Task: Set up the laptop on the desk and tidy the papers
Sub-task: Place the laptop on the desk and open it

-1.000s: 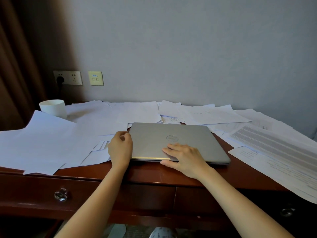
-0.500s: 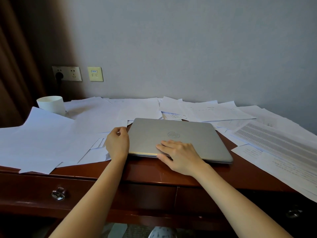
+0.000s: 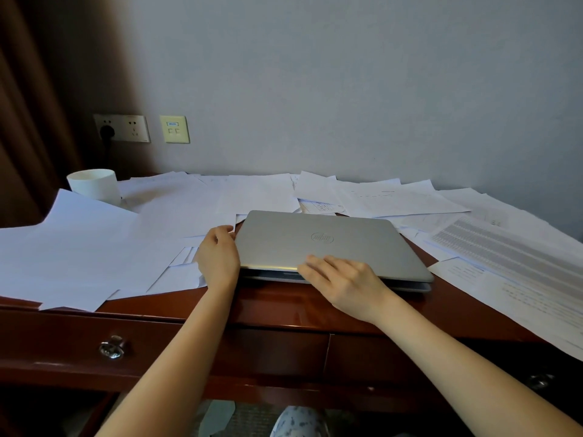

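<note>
A silver laptop (image 3: 347, 244) lies in the middle of the dark wooden desk (image 3: 284, 305), its lid raised a crack at the front edge. My left hand (image 3: 217, 257) grips the laptop's left side with curled fingers. My right hand (image 3: 344, 282) holds the lid's front edge, fingers lying on top and the thumb hidden beneath. Loose white papers (image 3: 79, 247) cover the desk's left part, and more papers (image 3: 394, 200) lie behind the laptop. Printed sheets (image 3: 504, 263) spread over the right side and hang past the front edge.
A white cup (image 3: 93, 184) stands at the back left among the papers. Wall sockets (image 3: 121, 127) with a black plug sit above it, beside a brown curtain (image 3: 28, 121). Below the desktop, a drawer has a metal knob (image 3: 112, 346).
The lid's front edge has risen slightly under my right hand, showing a thin gap. Both hands keep their places on the laptop; the view has tilted up a little.
</note>
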### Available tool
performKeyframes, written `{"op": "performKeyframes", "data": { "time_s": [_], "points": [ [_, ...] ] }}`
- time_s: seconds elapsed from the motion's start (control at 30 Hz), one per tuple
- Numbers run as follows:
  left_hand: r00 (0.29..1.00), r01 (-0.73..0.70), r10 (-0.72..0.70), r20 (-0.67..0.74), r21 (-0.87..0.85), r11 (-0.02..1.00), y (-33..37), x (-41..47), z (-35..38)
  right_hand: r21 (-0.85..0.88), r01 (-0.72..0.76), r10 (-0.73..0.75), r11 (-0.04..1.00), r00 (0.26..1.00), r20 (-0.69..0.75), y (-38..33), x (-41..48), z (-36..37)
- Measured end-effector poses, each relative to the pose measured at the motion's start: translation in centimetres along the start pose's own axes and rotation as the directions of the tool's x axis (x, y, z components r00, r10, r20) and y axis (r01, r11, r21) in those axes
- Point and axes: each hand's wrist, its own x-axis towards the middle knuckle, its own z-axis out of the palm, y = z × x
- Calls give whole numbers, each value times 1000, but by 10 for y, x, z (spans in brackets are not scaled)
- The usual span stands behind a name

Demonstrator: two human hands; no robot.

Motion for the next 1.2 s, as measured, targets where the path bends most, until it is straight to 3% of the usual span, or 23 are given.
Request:
{"op": "performKeyframes", "data": {
  "time_s": [0.1, 0.27, 0.37, 0.47, 0.53, 0.67, 0.87, 0.97, 1.2],
  "points": [
    [997, 78, -80, -7, -167, 983, 4, -3, -5, -70, 86, -92, 994, 992, -91, 3, 0, 6],
    [997, 56, -61, -52, -106, 993, 9, -3, -9, -73, 37, -51, 997, 978, -201, 13, 19, 1],
    [999, -16, 9, 50, 139, 990, 4, -3, -5, -81, 8, -28, 997, 969, -245, 22, 26, 3],
    [958, -193, 65, 281, 454, 870, -6, 1, 2, -70, -6, -12, 997, 967, -253, 32, 26, 4],
    [928, -283, 90, 361, 527, 801, -8, 2, 3, -68, 2, -18, 998, 972, -236, 35, 24, 4],
    [906, -318, 68, 418, 565, 761, -4, 5, 3, -53, 10, -23, 999, 970, -243, 37, 27, 5],
    [920, -261, 62, 386, 490, 831, -2, 9, 3, -67, 101, -115, 993, 960, -256, 48, 41, 4],
    [952, -209, 68, 298, 476, 854, -1, 9, 4, -48, 150, -157, 988, 954, -256, 40, 38, 7],
    [947, -285, 145, 285, 547, 787, -8, 1, 4, -35, 130, -135, 991, 963, -233, 27, 16, 19]
  ]
}}
